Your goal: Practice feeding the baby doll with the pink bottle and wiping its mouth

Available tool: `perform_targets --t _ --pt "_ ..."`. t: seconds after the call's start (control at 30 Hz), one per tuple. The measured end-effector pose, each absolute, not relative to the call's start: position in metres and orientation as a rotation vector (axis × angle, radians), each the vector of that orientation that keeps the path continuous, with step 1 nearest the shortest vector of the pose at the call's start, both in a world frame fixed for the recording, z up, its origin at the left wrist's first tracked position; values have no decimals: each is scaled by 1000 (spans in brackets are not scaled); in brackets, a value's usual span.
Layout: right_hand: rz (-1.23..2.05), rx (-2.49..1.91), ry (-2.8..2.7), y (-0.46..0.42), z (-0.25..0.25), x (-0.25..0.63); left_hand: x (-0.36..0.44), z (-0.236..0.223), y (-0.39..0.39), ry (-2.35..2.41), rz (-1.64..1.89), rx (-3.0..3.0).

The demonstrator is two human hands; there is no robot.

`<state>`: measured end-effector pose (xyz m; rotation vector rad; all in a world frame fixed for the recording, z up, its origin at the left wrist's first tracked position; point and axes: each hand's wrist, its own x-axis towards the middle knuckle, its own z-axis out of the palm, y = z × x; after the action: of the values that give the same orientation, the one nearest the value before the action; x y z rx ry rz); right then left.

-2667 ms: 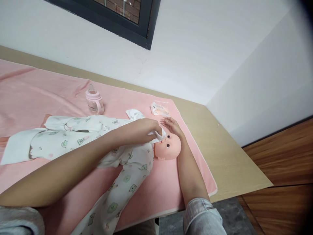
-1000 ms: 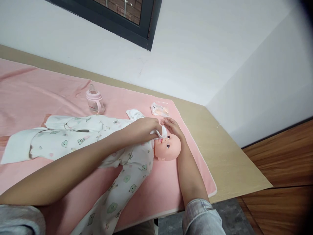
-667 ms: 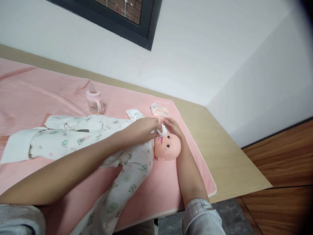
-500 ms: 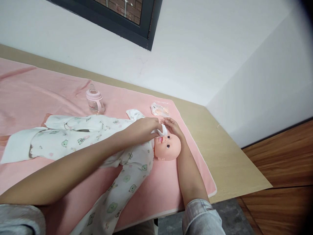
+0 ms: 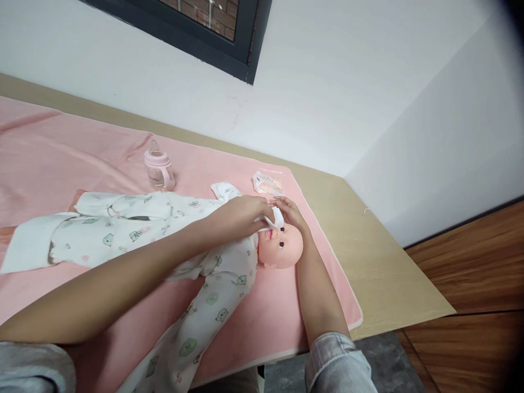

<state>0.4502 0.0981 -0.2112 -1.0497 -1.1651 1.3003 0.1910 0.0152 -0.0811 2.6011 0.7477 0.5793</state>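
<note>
A baby doll [image 5: 282, 248] in a white printed romper [image 5: 172, 224] lies on a pink towel [image 5: 49, 158], head to the right. My left hand [image 5: 241, 215] is closed on a small white wipe [image 5: 273, 219] and presses it against the doll's cheek, beside the mouth. My right hand [image 5: 289, 210] rests with fingers stretched flat on the far side of the doll's head, touching the wipe's edge. My right forearm runs along behind the head.
A pink baby bottle [image 5: 159, 170] stands on the towel behind the doll. A small clear packet [image 5: 267, 183] lies near the towel's far right corner. The wooden table [image 5: 380, 262] ends at the right, with wood floor [image 5: 483, 333] beyond. A white wall rises behind.
The wipe has shifted up from the doll's mouth to the cheek, so the mouth now shows. My right hand stays on the head.
</note>
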Motion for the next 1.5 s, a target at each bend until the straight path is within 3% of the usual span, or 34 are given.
perform_targets --t 0.43,1.17,1.33,1.5 --pt "1287 -1034 -1168 102 -214 452 199 -78 6 798 428 2594" --pt "1312 -1076 -1159 95 -205 449 193 -85 15 798 661 2614" --pt "1240 -1020 -1312 87 -174 450 180 -81 26 854 857 2636" --pt "990 -942 -1752 59 -107 437 164 -74 41 1021 946 2642"
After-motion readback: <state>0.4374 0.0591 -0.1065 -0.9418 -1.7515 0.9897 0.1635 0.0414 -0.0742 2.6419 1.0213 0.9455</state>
